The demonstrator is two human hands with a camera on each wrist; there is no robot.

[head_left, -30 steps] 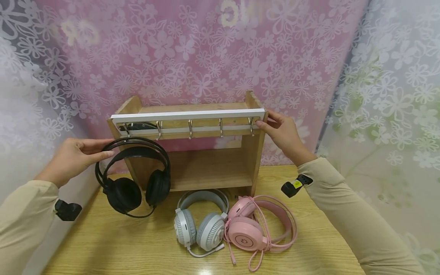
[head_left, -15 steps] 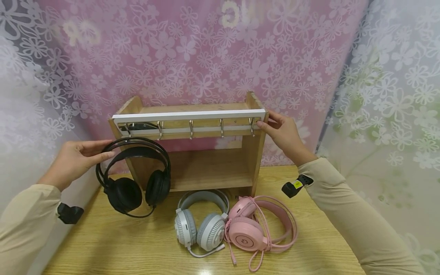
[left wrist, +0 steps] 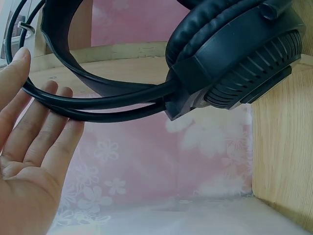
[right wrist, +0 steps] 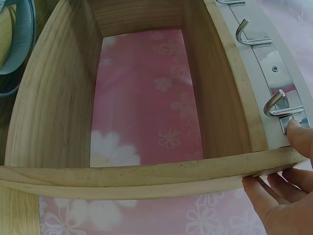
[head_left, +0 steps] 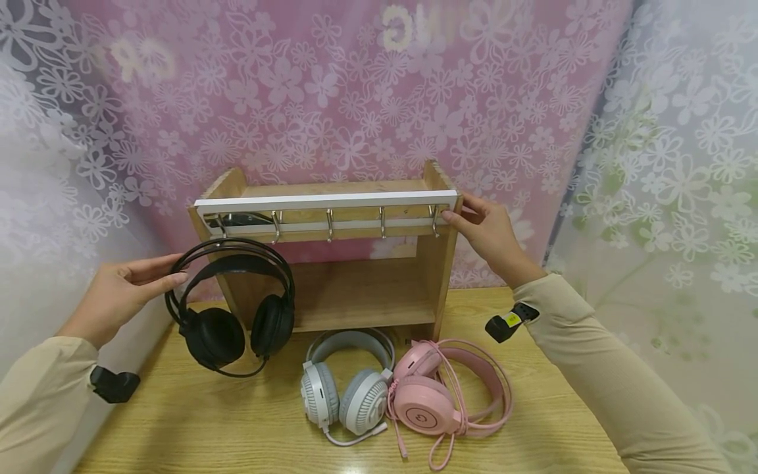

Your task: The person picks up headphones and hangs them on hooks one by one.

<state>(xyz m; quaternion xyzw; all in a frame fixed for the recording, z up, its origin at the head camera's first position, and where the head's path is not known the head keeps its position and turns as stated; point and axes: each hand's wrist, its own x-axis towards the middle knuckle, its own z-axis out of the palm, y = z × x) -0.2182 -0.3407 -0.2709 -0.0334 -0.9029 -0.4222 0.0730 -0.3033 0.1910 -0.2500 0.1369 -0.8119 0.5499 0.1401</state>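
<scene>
Black headphones (head_left: 216,336) hang by their headband from the leftmost hook of a white rail on a wooden shelf (head_left: 364,296). My left hand (head_left: 115,296) is beside the headband, fingers extended. In the left wrist view its fingertips (left wrist: 63,93) lie at the black bands, touching or nearly so, and the thumb stands apart. My right hand (head_left: 488,237) grips the shelf's upper right corner. Its thumb presses the end of the hook rail (head_left: 326,199), while the fingers are at the outer side of the wooden side panel (right wrist: 215,171).
On the wooden table (head_left: 237,428), grey-white headphones (head_left: 364,398) lie before the shelf. Pink headphones (head_left: 423,401) with a bundled cable lie against them on the right. Several metal hooks (head_left: 329,224) run along the rail. A pink floral curtain (head_left: 331,99) hangs behind.
My left hand has drawn slightly left and down, its thumb coming off the headband. The black headphones stay hanging in place. My right hand keeps its hold.
</scene>
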